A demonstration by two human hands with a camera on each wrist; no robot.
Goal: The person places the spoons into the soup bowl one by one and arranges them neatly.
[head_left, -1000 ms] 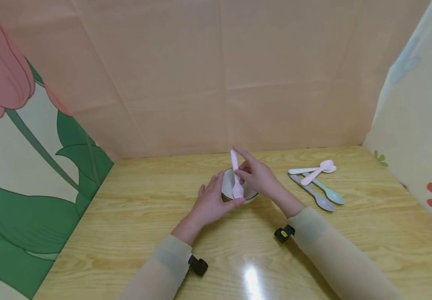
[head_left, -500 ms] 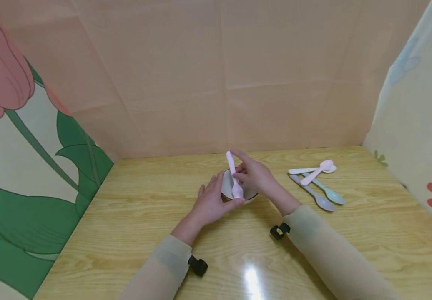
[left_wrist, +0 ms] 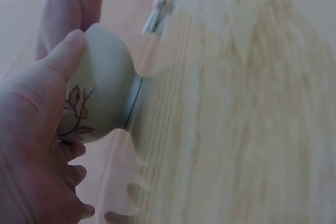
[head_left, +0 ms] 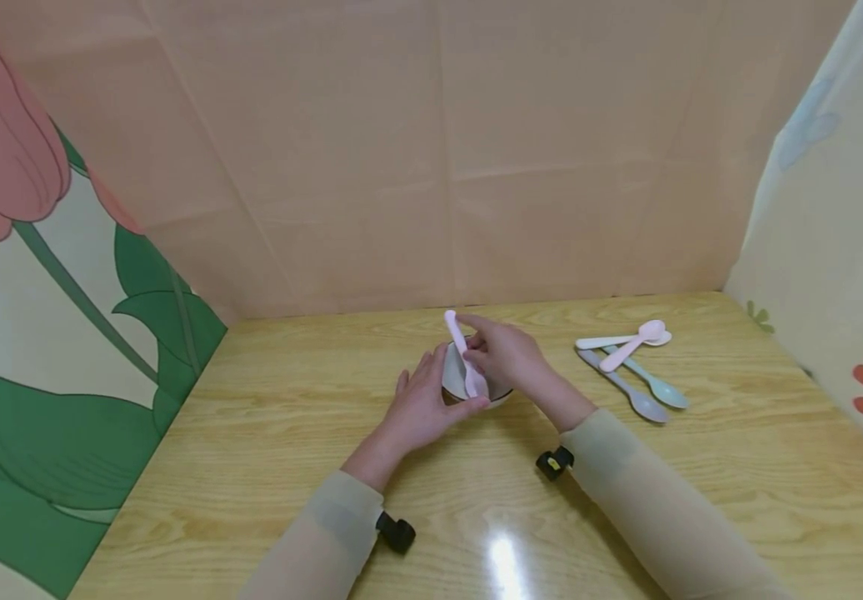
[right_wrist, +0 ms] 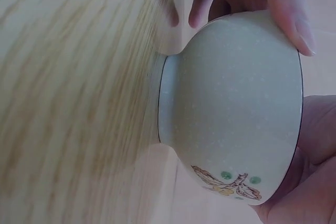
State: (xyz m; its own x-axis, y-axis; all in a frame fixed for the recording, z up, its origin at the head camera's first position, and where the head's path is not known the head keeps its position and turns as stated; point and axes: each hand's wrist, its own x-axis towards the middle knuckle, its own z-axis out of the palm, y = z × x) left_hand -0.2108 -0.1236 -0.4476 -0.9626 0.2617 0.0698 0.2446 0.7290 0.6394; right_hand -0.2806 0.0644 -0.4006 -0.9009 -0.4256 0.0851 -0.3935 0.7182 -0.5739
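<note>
A small pale-green bowl (head_left: 493, 390) with a leaf motif stands on the wooden table (head_left: 251, 433). My left hand (head_left: 420, 404) cups its left side, thumb on the near rim; the left wrist view shows that thumb pressed on the bowl (left_wrist: 100, 87). My right hand (head_left: 510, 354) pinches a pink spoon (head_left: 458, 340) over the bowl. The spoon's scoop is down inside and its handle leans up to the left. In the right wrist view the bowl (right_wrist: 231, 108) fills the frame, with my left hand's fingers behind it and my right hand (right_wrist: 315, 182) at the lower right.
Several loose spoons lie to the right of the bowl: a pink one (head_left: 630, 346) across a white one (head_left: 604, 341), a grey-blue one (head_left: 622, 387) and a pale-green one (head_left: 656, 385). Patterned cloth walls close in the table at the back and both sides.
The spoon's handle has swung over to the left while its scoop stayed in the bowl. My right hand has shifted slightly left and lower. My left hand has kept still on the bowl.
</note>
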